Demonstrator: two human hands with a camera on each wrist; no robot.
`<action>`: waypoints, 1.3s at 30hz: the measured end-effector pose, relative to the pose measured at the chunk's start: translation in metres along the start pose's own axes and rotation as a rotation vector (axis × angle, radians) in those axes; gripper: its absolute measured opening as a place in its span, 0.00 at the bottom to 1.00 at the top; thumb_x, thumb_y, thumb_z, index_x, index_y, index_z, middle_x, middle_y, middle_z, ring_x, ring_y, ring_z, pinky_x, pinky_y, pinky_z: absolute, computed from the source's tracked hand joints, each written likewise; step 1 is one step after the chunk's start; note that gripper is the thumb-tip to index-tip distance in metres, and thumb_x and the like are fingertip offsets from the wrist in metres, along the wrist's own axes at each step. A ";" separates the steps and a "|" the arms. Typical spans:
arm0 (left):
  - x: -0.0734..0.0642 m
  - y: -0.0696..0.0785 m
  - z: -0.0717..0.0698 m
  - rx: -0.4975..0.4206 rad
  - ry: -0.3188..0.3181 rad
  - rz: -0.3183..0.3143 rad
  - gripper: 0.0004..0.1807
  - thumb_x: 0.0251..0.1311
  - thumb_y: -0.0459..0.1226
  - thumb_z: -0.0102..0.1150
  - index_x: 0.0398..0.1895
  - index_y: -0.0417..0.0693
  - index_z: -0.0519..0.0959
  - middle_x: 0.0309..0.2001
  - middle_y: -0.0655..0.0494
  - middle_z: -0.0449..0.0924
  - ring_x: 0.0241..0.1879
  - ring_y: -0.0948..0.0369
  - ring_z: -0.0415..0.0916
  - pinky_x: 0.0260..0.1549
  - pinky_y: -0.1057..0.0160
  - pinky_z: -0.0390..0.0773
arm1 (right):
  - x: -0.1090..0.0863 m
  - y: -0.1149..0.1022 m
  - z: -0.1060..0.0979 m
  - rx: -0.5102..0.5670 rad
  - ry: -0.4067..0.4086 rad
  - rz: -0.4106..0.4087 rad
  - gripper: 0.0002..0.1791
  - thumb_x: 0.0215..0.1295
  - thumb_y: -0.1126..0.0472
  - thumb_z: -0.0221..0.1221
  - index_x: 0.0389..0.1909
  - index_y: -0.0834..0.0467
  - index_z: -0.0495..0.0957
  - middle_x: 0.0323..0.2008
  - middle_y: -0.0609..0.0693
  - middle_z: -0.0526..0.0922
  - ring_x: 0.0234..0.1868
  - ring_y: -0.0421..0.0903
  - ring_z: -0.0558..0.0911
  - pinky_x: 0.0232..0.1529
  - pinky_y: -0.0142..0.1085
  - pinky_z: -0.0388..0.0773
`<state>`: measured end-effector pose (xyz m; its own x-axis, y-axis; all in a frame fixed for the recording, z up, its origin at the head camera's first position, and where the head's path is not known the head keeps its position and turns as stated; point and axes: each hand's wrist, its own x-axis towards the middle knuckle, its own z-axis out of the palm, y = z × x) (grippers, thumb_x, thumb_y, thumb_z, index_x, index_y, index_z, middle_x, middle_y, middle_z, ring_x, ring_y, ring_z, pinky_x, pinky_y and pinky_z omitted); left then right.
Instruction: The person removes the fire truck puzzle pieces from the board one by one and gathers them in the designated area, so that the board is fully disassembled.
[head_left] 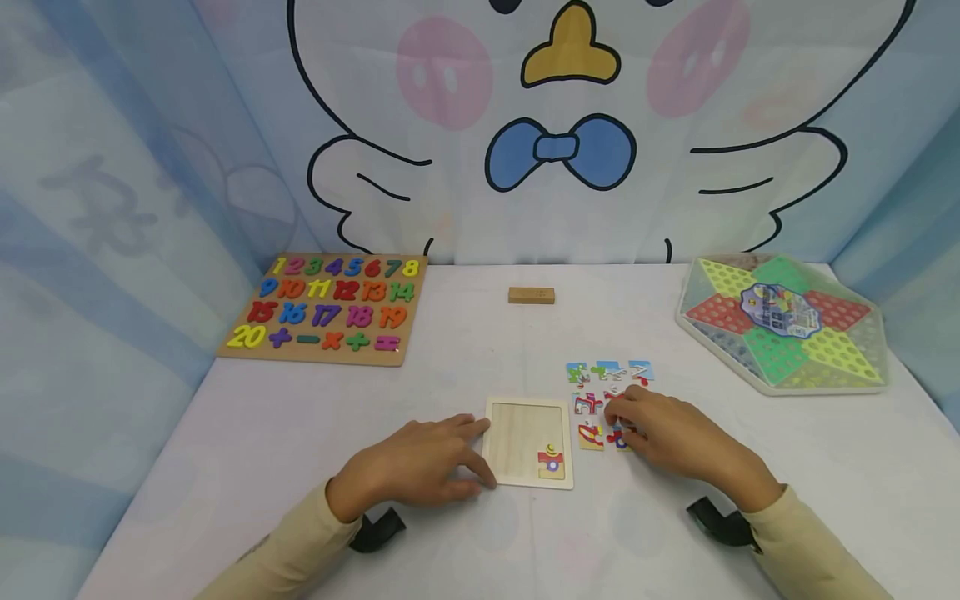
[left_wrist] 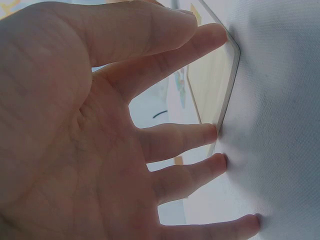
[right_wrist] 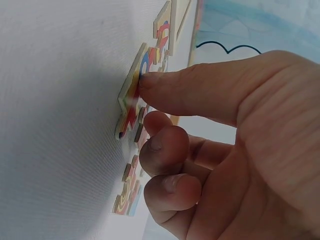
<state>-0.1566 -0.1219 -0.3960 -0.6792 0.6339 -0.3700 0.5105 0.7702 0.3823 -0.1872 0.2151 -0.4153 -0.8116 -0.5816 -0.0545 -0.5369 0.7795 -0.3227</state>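
Observation:
A shallow wooden puzzle tray (head_left: 525, 429) lies in front of me, with one puzzle piece (head_left: 551, 468) in its lower right corner. My left hand (head_left: 431, 462) spreads its fingers at the tray's left side, fingertips at the rim and on the cloth. Right of the tray, several loose picture pieces (head_left: 588, 404) lie in rows. My right hand (head_left: 667, 433) is over the right part of these rows, fingers curled. In the right wrist view, its thumb presses a colourful puzzle piece (right_wrist: 131, 87) with the other fingers bent close by; the hand partly covers neighbouring pieces.
A wooden number board (head_left: 322, 310) with coloured numerals stands at the back left. At the back right lies a hexagonal game board (head_left: 783, 325) under clear plastic. A small wooden block (head_left: 531, 296) sits near the back edge, before a printed curtain (head_left: 555, 225).

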 end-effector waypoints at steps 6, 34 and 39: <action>0.001 -0.001 0.000 -0.002 -0.004 0.007 0.08 0.67 0.46 0.67 0.46 0.70 0.90 0.76 0.52 0.63 0.77 0.50 0.56 0.61 0.29 0.67 | 0.000 -0.005 -0.002 -0.065 0.021 0.002 0.14 0.61 0.68 0.69 0.47 0.56 0.83 0.36 0.44 0.76 0.29 0.38 0.70 0.29 0.34 0.71; 0.001 -0.001 -0.002 0.018 -0.005 0.016 0.09 0.67 0.47 0.66 0.46 0.71 0.89 0.77 0.51 0.63 0.77 0.49 0.57 0.60 0.34 0.71 | 0.028 -0.085 0.014 -0.121 -0.081 -0.169 0.12 0.61 0.60 0.71 0.42 0.58 0.80 0.32 0.45 0.72 0.28 0.40 0.70 0.24 0.33 0.70; 0.001 0.000 -0.001 0.016 -0.005 0.003 0.09 0.66 0.46 0.67 0.46 0.71 0.89 0.76 0.51 0.63 0.76 0.49 0.57 0.61 0.34 0.71 | 0.024 -0.080 0.015 -0.060 -0.103 -0.156 0.10 0.61 0.60 0.71 0.40 0.57 0.81 0.30 0.44 0.72 0.23 0.37 0.69 0.22 0.33 0.68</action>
<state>-0.1580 -0.1212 -0.3952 -0.6747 0.6368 -0.3731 0.5212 0.7690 0.3701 -0.1601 0.1351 -0.4048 -0.6915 -0.7145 -0.1060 -0.6692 0.6890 -0.2783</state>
